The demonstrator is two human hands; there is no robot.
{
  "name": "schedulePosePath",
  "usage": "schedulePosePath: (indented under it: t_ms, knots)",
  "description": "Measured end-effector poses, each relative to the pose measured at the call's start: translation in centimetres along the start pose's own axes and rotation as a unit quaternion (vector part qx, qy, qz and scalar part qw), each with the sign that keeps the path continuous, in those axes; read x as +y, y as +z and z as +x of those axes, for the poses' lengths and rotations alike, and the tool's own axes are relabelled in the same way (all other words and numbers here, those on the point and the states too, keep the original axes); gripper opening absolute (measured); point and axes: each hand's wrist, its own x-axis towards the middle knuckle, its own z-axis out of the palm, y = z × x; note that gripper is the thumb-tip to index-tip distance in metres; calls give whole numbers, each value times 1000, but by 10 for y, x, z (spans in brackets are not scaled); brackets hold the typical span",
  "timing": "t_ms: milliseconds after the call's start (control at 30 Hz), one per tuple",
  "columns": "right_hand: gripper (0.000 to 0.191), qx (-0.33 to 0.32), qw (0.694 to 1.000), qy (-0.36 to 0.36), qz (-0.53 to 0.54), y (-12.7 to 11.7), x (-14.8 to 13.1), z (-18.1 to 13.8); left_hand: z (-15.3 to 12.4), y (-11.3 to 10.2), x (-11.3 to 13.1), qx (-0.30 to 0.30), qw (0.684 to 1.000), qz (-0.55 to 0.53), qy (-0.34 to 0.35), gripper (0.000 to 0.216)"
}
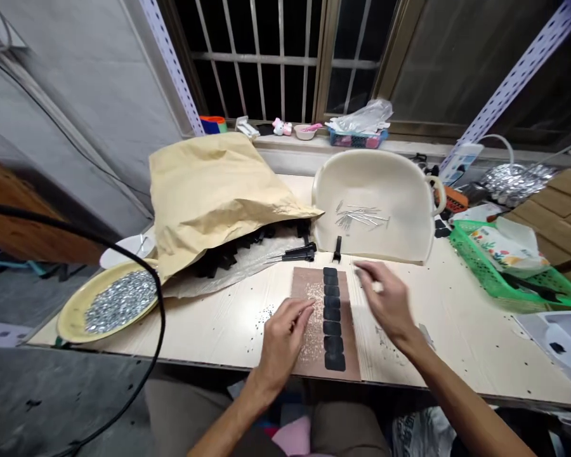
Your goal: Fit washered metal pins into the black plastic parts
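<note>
A brown board [308, 362] lies on the table before me, with a column of several black rounded plates [332, 327] along it. Tiny pale bits [313, 343] are scattered over its left half. Above that part, my left hand [282, 333] is closed in a pinch; whatever is between its fingertips is too small to name. To the right of the board, my right hand [387, 301] is slightly blurred, thumb and fingers drawn together around something small and dark that I cannot make out. Just beyond the board is a black clip-like piece [337, 249].
A white scoop-shaped tray [409, 235] holds thin metal pins [359, 216]. Black parts spill from a paper sack [209, 190], beside black-handled tools [299, 254]. At left, a yellow bowl [69, 317] holds small silvery pieces; a black cable [160, 311] hangs in front. A green basket [485, 270] stands right.
</note>
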Motion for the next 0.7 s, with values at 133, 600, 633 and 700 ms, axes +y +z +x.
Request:
schedulePosePath:
  t_ms: [133, 600, 633, 700]
  knots:
    - [30, -201, 962, -145, -114, 86, 2, 55, -11, -20, -7, 4, 998, 33, -45, 21]
    - [30, -393, 846, -236, -274, 151, 24, 117, -23, -49, -59, 41, 979, 58, -193, 27]
    - [30, -393, 844, -239, -276, 152, 21, 118, -22, -46, -60, 36, 980, 62, -184, 27]
    - [28, -388, 841, -248, -282, 155, 15, 119, -21, -41, -62, 32, 983, 73, -166, 27]
